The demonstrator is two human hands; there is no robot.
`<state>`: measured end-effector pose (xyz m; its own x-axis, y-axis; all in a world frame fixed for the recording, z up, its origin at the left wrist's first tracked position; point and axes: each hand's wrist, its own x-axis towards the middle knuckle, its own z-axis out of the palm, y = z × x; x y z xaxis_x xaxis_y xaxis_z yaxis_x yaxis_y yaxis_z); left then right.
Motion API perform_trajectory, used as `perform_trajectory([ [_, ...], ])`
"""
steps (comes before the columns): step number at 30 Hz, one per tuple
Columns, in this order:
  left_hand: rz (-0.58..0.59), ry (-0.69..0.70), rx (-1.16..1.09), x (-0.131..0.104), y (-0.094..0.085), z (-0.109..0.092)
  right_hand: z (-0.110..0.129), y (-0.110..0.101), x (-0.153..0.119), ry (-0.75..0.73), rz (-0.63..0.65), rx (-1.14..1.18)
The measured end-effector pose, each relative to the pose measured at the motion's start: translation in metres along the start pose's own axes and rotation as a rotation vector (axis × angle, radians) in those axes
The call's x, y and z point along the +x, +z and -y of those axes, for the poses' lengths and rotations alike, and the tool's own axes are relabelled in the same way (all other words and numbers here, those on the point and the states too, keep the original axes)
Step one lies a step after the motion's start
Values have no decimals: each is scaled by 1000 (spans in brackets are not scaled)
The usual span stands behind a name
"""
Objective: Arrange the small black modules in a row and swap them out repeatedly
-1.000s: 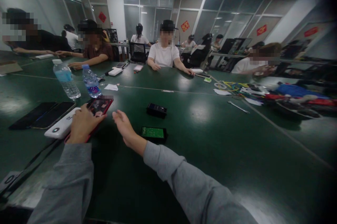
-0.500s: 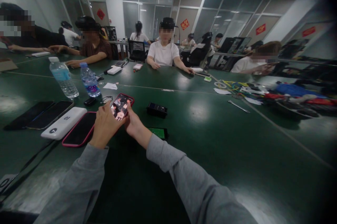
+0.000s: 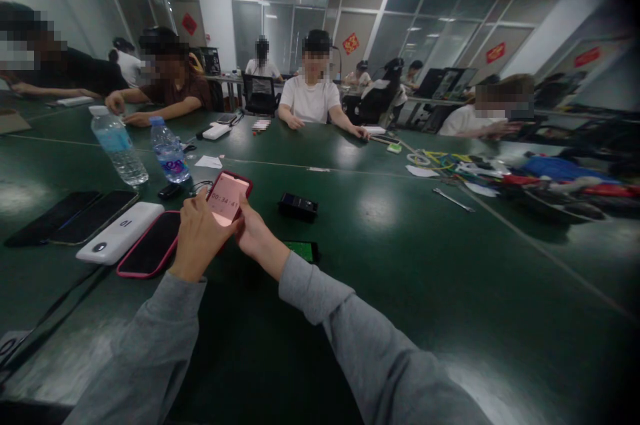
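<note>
A phone in a red case [image 3: 227, 195] is held up between both hands, its screen pink with timer-like digits. My left hand [image 3: 200, 232] grips its left and lower edge. On its right side, my right hand [image 3: 257, 228] is closed round the edge. Left of my hands lie a pink-cased phone [image 3: 150, 245], a white power bank [image 3: 120, 233] and two dark phones, one of them a black phone [image 3: 95, 217]. To the right are a black box-like device [image 3: 298, 207] and a phone with a green screen [image 3: 301, 251], partly behind my right wrist.
Two water bottles, one larger [image 3: 119, 148] and one smaller [image 3: 170, 152], stand at the left on the green table [image 3: 425, 278]. A wrench [image 3: 453, 200] and tangled cables [image 3: 445, 162] lie at the right. Several people sit around and beyond the table.
The held phone's screen has switched from a picture of people to a pink display with digits. The phone is raised slightly. Both hands keep their grip.
</note>
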<state>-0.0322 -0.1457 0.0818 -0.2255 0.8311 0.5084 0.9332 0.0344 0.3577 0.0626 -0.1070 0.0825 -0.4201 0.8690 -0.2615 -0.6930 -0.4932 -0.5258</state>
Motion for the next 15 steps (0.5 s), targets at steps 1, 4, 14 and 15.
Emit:
perform_trajectory([
  [1, -2, -1, -2, 0, 0, 0, 0, 0, 0, 0, 6, 16],
  [4, -3, -18, -7, 0, 0, 1, -2, 0, 2, -5, 10, 35],
  [14, -39, -45, 10, 1, 2, 7, -8, -11, 2, -44, -7, -159],
  [15, -44, -44, -5, 1, 3, 6, -9, -13, 2, -53, 0, -179],
])
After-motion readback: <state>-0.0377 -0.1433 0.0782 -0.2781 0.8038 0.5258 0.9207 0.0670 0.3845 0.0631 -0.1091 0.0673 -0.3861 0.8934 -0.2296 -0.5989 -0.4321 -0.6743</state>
